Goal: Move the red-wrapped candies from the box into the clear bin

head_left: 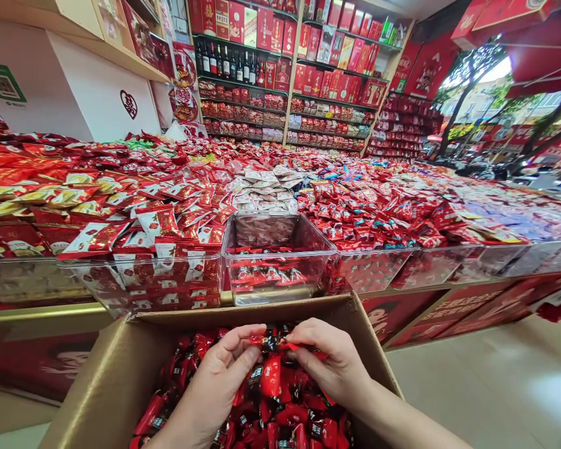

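Between both hands is a wrapped candy in a red and black wrapper, held above an open cardboard box. My left hand pinches its left end with thumb and fingers. At the other end, my right hand grips the red twist of the wrapper. Below them the box is filled with more red and black wrapped candies. Just beyond the box stands a clear plastic bin, with a low layer of similar red and black candies at its bottom.
Left of the bin, another clear bin holds red and white packets. Red packets are heaped to the right, and white packets behind. Shelves with bottles and red boxes line the back wall. Tiled floor shows at lower right.
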Demonstrator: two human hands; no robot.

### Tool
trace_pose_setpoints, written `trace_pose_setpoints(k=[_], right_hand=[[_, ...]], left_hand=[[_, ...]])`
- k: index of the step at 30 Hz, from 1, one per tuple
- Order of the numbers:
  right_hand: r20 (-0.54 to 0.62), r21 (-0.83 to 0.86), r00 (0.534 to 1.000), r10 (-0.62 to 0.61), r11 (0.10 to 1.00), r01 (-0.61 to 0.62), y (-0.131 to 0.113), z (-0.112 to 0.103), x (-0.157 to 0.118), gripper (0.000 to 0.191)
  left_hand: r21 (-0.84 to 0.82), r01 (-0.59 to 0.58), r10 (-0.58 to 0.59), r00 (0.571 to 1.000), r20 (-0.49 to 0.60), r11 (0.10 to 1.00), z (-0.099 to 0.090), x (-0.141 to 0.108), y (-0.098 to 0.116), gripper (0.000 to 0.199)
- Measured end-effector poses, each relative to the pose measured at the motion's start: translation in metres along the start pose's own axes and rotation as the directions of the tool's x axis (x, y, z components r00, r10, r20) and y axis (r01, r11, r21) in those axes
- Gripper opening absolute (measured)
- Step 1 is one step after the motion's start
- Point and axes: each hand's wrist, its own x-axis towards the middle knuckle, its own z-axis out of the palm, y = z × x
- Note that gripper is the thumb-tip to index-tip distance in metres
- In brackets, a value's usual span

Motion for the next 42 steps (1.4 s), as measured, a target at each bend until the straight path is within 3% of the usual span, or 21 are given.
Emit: trace_pose_setpoints(k=[4, 11, 15, 17, 20, 27, 30, 34, 38, 40, 42], right_hand=[[-0.016, -0.090, 0.992, -0.128, 0.988, 0.126, -0.004, -0.002, -0.005, 0.029], [-0.012, -0.252, 0.964, -0.265, 0.934, 0.253, -0.008, -0.005, -0.006, 0.029], [-0.007, -0.254, 0.952, -0.305, 0.922, 0.293, -0.006, -0.007, -0.005, 0.027], [0.026, -0.264, 0.954, -0.300, 0.918, 0.296, -0.005, -0.007, -0.005, 0.025], [0.085, -0.295, 0.943, -0.321, 0.896, 0.331, -0.004, -0.005, -0.006, 0.020], [0.069, -0.320, 0.952, -0.297, 0.898, 0.303, -0.003, -0.004, -0.006, 0.020], [0.027, -0.314, 0.953, -0.301, 0.903, 0.294, -0.007, -0.009, -0.001, 0.026], [-0.075, -0.353, 0.936, -0.345, 0.887, 0.298, -0.019, -0.028, 0.024, 0.031], [-0.109, -0.508, 0.913, -0.393, 0.812, 0.288, -0.025, -0.054, 0.078, 0.017], [-0.035, -0.597, 0.955, -0.293, 0.773, 0.215, -0.021, -0.063, 0.111, 0.008], [0.060, -0.669, 0.997, -0.055, 0.739, 0.081, -0.013, -0.067, 0.141, 0.006]], left_hand=[[0.012, -0.078, 0.078, 0.997, 0.030, 0.997, 0.000, -0.001, 0.000, 0.014], [-0.046, -0.063, 0.064, 0.998, 0.024, 0.997, -0.001, -0.002, -0.002, 0.007], [-0.035, -0.118, 0.123, 0.980, 0.158, 0.992, 0.002, -0.003, -0.004, 0.026], [0.015, -0.138, 0.133, 0.973, 0.187, 0.990, 0.004, -0.004, -0.005, 0.027], [0.093, -0.151, 0.138, 0.981, 0.136, 0.984, 0.005, -0.003, -0.006, 0.007], [-0.091, -0.129, 0.137, 0.987, 0.082, 0.987, 0.004, -0.001, -0.005, 0.020], [-0.096, -0.114, 0.121, 0.990, 0.067, 0.989, 0.005, -0.002, -0.006, 0.027], [-0.039, -0.093, 0.093, 0.996, -0.004, 0.995, 0.004, -0.002, -0.008, 0.029], [-0.065, -0.109, 0.109, 0.994, -0.012, 0.992, 0.003, -0.001, -0.012, 0.032], [-0.075, -0.117, 0.117, 0.993, -0.001, 0.990, 0.004, 0.000, -0.014, 0.033], [-0.059, -0.119, 0.118, 0.993, -0.012, 0.991, 0.004, 0.000, -0.015, 0.034]])
